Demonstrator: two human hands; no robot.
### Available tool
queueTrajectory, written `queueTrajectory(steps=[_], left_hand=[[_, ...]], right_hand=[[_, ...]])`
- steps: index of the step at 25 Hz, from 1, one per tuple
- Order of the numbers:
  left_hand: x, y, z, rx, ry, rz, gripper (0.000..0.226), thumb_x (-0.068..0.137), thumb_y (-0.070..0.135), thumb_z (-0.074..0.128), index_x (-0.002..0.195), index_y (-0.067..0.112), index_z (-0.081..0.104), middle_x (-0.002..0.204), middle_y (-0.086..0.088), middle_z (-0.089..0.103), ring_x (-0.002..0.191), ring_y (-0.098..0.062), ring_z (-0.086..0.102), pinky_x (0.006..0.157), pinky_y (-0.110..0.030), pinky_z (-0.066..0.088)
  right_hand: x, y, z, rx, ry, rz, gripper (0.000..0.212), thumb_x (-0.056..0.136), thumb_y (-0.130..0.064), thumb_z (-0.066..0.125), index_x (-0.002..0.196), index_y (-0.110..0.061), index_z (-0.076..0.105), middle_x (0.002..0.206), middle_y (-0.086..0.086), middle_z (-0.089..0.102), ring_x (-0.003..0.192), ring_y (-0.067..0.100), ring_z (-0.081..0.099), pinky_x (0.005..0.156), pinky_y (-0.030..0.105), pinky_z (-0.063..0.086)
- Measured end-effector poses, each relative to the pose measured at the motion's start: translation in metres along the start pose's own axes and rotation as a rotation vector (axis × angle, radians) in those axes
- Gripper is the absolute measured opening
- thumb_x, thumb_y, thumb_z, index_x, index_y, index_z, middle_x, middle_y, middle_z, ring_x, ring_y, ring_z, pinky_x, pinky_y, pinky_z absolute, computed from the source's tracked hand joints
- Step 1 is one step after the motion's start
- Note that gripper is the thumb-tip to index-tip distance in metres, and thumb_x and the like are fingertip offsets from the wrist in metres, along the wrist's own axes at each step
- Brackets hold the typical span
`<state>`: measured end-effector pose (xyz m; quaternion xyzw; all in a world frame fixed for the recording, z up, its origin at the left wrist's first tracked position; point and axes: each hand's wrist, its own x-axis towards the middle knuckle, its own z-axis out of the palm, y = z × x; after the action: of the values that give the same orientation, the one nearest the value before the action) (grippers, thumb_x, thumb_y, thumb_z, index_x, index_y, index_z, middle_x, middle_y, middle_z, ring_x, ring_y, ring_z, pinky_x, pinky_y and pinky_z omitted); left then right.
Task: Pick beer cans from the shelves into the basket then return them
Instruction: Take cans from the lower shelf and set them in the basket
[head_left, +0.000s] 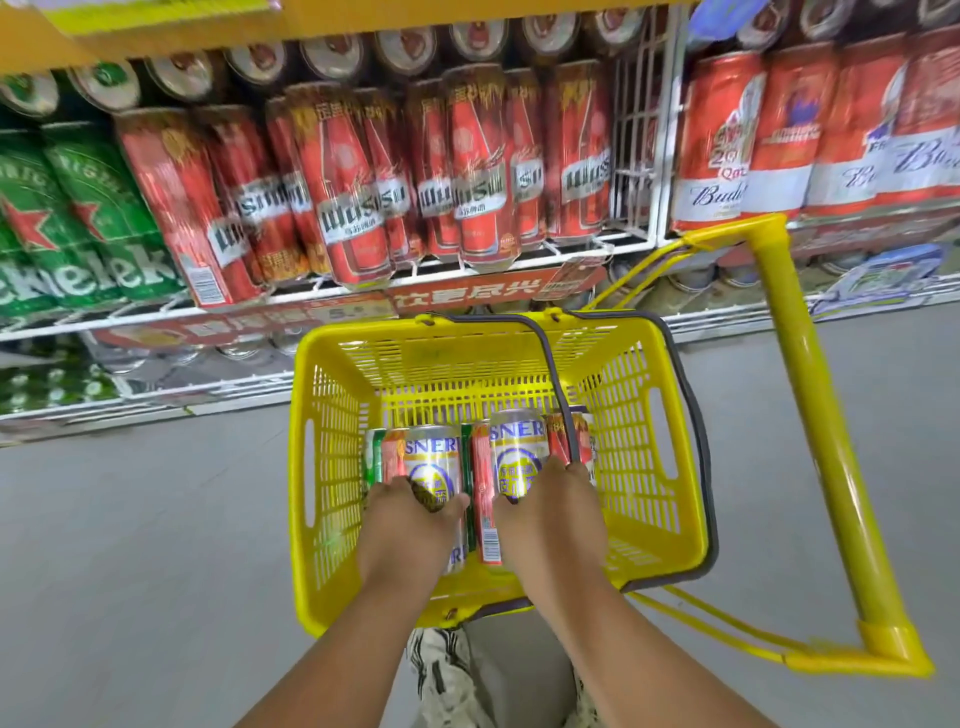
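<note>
Both hands down in basket (311, 519). Left hand (410, 525) wraps 1 silver can (434, 462); right hand (550, 512) wraps 2nd silver can (519, 447). Red can (485, 499) lies between. Likely full: heavy, rigid, slick metal. Best grip mid-body, fingers around. Shelf cans (467, 171) stand beyond.

Open basket (332, 467) top, grey handle (563, 415) across its right side, packed shelf (415, 291) just beyond.
</note>
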<state>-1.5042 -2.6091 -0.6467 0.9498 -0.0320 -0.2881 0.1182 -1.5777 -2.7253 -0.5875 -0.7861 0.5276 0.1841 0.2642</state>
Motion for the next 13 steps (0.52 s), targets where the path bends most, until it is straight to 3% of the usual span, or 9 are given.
queueTrajectory(steps=[4, 6, 10, 13], left_hand=[[0.002, 0.0, 0.008, -0.043, -0.008, 0.021, 0.069, 0.07, 0.069, 0.075, 0.104, 0.01, 0.063, 0.105, -0.009, 0.057, 0.092, -0.033, 0.065, 0.078, -0.039, 0.055], [0.002, 0.001, 0.012, -0.074, -0.007, 0.037, 0.071, 0.068, 0.064, 0.08, 0.107, 0.007, 0.062, 0.108, -0.011, 0.057, 0.094, -0.034, 0.064, 0.079, -0.04, 0.054], [0.004, -0.002, 0.014, -0.11, -0.012, 0.046, 0.079, 0.069, 0.055, 0.085, 0.118, 0.002, 0.055, 0.122, -0.015, 0.047, 0.096, -0.038, 0.063, 0.08, -0.042, 0.053], [0.002, -0.008, 0.012, -0.159, -0.009, 0.095, 0.07, 0.074, 0.048, 0.084, 0.121, 0.006, 0.054, 0.119, -0.011, 0.047, 0.098, -0.036, 0.062, 0.082, -0.043, 0.054]], right_hand=[[0.003, -0.003, -0.001, -0.019, -0.016, 0.004, 0.057, 0.091, -0.037, 0.064, 0.137, -0.007, 0.045, 0.131, 0.01, 0.056, 0.115, 0.027, 0.062, 0.082, 0.032, 0.051], [0.004, -0.006, 0.001, -0.013, -0.014, 0.023, 0.07, 0.093, -0.031, 0.063, 0.15, -0.006, 0.03, 0.136, 0.011, 0.055, 0.117, 0.027, 0.062, 0.079, 0.031, 0.049], [0.009, -0.01, 0.007, -0.122, -0.059, 0.016, 0.084, 0.096, -0.023, 0.057, 0.158, 0.0, 0.006, 0.135, 0.008, 0.059, 0.115, 0.023, 0.066, 0.073, 0.027, 0.046], [0.011, -0.017, 0.009, -0.144, -0.12, 0.047, 0.09, 0.098, -0.021, 0.055, 0.157, 0.0, -0.009, 0.148, 0.008, 0.049, 0.125, 0.021, 0.06, 0.082, 0.028, 0.049]])
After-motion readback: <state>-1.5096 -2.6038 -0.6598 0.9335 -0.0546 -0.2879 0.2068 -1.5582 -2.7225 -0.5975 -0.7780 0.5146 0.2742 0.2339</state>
